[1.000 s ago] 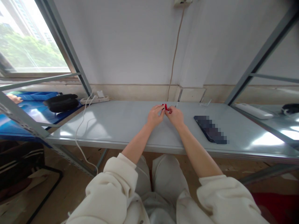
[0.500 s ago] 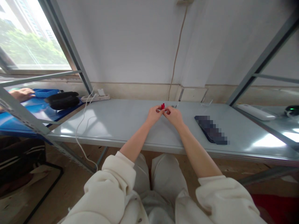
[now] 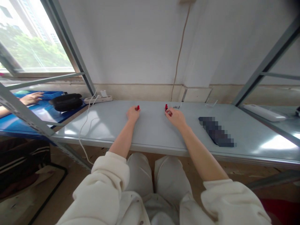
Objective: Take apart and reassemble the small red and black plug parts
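At the left edge of the frame, another person's hand (image 3: 32, 98) is positioned at a blue tray (image 3: 52, 94). A black case (image 3: 66, 102) lies to the right of the tray. A white power strip (image 3: 100, 99) is located at the rear left corner of the counter (image 3: 152, 134); a white cable (image 3: 82, 129) runs from it over the front edge.

The left hand (image 3: 133, 114) is at centre-left, fingers curled closed on the left red piece (image 3: 138, 107), which projects above the fingertips. The right hand (image 3: 176, 116) is right of centre, well apart from the left. Its fingers are partly curled, with the tips at the lower end of the right red piece (image 3: 166, 107); whether they are closed on it cannot be told. Small grey parts (image 3: 177, 107) lie just behind the right hand.

A clear item (image 3: 212, 103) is at the rear edge. A dark, pixelated flat object (image 3: 217, 131) lies diagonally at centre-right. A white elongated unit (image 3: 264, 113) is at the far right.
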A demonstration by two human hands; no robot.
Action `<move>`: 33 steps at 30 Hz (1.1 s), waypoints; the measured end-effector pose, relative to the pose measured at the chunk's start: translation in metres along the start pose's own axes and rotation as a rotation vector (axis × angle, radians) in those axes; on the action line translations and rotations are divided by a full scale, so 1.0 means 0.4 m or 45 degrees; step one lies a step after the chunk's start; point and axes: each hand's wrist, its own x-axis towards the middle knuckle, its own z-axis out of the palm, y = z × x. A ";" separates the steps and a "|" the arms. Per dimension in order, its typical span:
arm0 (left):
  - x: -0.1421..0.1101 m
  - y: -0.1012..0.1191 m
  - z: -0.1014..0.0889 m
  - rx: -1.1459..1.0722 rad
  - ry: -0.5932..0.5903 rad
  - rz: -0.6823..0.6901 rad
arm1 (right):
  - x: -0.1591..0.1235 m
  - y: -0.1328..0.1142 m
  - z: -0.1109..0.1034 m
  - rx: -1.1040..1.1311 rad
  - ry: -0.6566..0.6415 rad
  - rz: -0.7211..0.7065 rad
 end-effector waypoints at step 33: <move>-0.143 0.147 0.052 0.244 -0.062 1.137 | -0.003 0.053 -0.008 -0.264 -0.258 0.477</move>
